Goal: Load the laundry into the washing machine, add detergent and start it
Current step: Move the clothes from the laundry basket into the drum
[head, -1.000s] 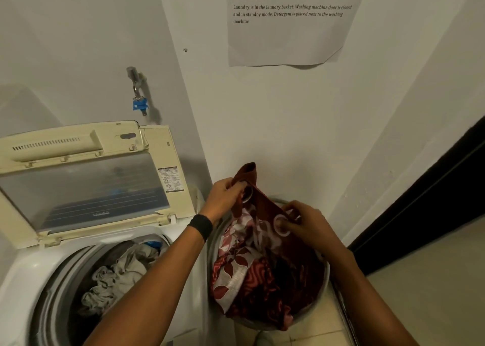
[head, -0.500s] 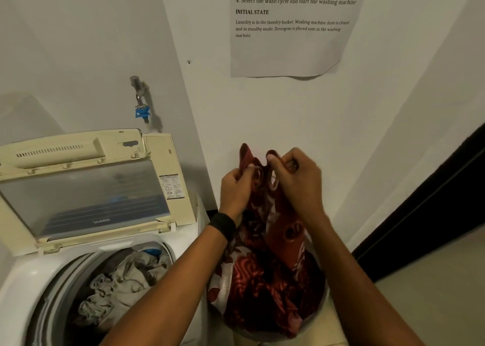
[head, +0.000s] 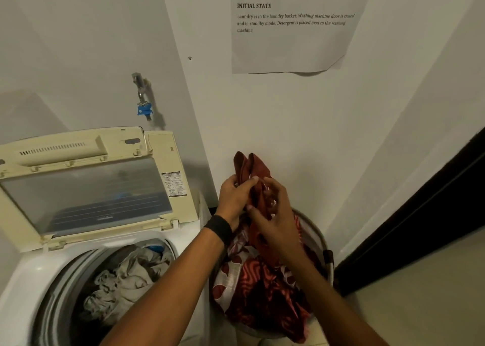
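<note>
A dark red patterned cloth hangs from both hands over the round laundry basket at lower centre. My left hand grips the bunched upper end of the cloth, which sticks up above its fingers. Just to the right and a little lower, my right hand holds the same cloth, fingers curled round the fabric. The top-loading washing machine stands to the left with its lid raised. Pale grey laundry lies in its drum.
A tap with a blue fitting sticks out of the wall above the machine. A printed instruction sheet hangs on the wall. A dark door frame runs along the right, with pale floor beside it.
Both hands rose with the cloth's end, pulling more fabric out of the basket. My right hand has since slid down the cloth below my left.
</note>
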The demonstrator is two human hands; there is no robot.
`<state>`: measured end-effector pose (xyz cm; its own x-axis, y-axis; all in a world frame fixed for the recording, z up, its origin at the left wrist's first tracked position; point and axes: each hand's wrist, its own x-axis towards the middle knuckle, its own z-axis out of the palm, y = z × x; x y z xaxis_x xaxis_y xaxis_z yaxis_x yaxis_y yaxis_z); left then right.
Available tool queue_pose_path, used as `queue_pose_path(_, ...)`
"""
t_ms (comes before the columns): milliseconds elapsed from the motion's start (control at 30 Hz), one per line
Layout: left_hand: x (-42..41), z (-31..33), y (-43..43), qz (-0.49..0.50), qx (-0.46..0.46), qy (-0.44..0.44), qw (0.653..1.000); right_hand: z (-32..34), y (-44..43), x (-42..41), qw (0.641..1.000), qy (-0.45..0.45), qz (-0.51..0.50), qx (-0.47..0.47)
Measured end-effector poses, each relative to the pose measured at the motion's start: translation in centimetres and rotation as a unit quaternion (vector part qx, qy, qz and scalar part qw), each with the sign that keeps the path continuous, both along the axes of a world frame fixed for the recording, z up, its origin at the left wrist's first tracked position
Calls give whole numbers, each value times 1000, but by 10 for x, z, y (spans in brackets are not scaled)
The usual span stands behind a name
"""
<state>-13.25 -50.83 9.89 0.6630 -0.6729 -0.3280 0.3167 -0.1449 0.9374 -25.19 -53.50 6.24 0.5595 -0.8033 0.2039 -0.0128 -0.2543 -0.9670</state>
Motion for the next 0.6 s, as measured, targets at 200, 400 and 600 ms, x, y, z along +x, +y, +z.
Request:
queue_pose_path(200, -6, -1, -7, -15, -18, 1, 1000, -25, 15, -9, 981, 121, -147, -39)
queue_pose_path(400, 8, -6, -4, -4, -21, 3, 1000, -25, 9, -29, 979, 180, -90, -30)
queue_pose_path(600, 23, -4, 2, 4, -8, -47, 999, -14, 0, -45, 972, 214, -76, -64)
